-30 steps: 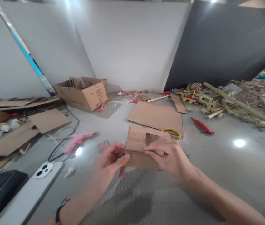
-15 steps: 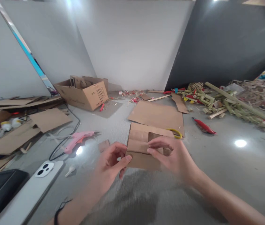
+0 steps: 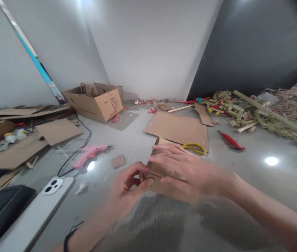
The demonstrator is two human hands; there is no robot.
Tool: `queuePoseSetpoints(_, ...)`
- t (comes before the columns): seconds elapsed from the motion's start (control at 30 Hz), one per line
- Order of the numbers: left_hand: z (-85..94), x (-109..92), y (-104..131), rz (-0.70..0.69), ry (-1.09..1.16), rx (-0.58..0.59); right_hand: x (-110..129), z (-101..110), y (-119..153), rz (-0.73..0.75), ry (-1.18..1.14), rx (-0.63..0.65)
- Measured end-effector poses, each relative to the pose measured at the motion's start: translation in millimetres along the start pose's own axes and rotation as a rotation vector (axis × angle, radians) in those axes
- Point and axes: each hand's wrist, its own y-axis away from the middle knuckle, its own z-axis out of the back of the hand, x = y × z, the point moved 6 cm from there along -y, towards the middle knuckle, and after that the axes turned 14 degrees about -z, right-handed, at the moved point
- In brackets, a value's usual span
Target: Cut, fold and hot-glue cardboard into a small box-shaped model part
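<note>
A small folded piece of cardboard [image 3: 169,190] lies between my hands at the middle front. My left hand [image 3: 132,182] pinches its left edge between thumb and fingers. Across its top, my right hand [image 3: 182,166] lies with fingers stretched out and a little apart, covering much of the piece. Just behind it are the yellow handles of scissors [image 3: 195,148], partly hidden. Behind these lies a larger flat cardboard sheet [image 3: 177,126]. A small cardboard scrap [image 3: 118,161] sits left of the folded piece.
A pink glue gun [image 3: 89,155] with its cable, a white phone [image 3: 38,213] and a black case [image 3: 4,213] are at left. An open cardboard box [image 3: 93,106] stands at the back. A red tool [image 3: 231,141] and bamboo pieces [image 3: 258,115] lie at right.
My right hand has gone from pinching the cardboard's fold to lying with outstretched fingers over it. My left hand keeps its pinch on the edge. The view has shifted slightly.
</note>
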Motion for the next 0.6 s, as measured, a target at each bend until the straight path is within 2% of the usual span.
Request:
queuePoseSetpoints(0.2, 1.2, -7, -1, -0.045, 0.013, -0.029, -3, 22, -24, 0.005, -0.173, 0.114)
queuePoseSetpoints(0.33, 4.6, -11, -1, -0.089, 0.034, -0.024, -7, 33, -23, -0.023, -0.345, 0.107)
queuePoseSetpoints(0.5, 5.9, -8, -5, -0.078, 0.128, 0.02, -18, 30, -22, -0.084, -0.424, 0.153)
queuePoseSetpoints(0.6, 6.2, -1, -4, 0.024, 0.138, 0.058, -27, 26, -23, -0.157, -0.461, 0.211)
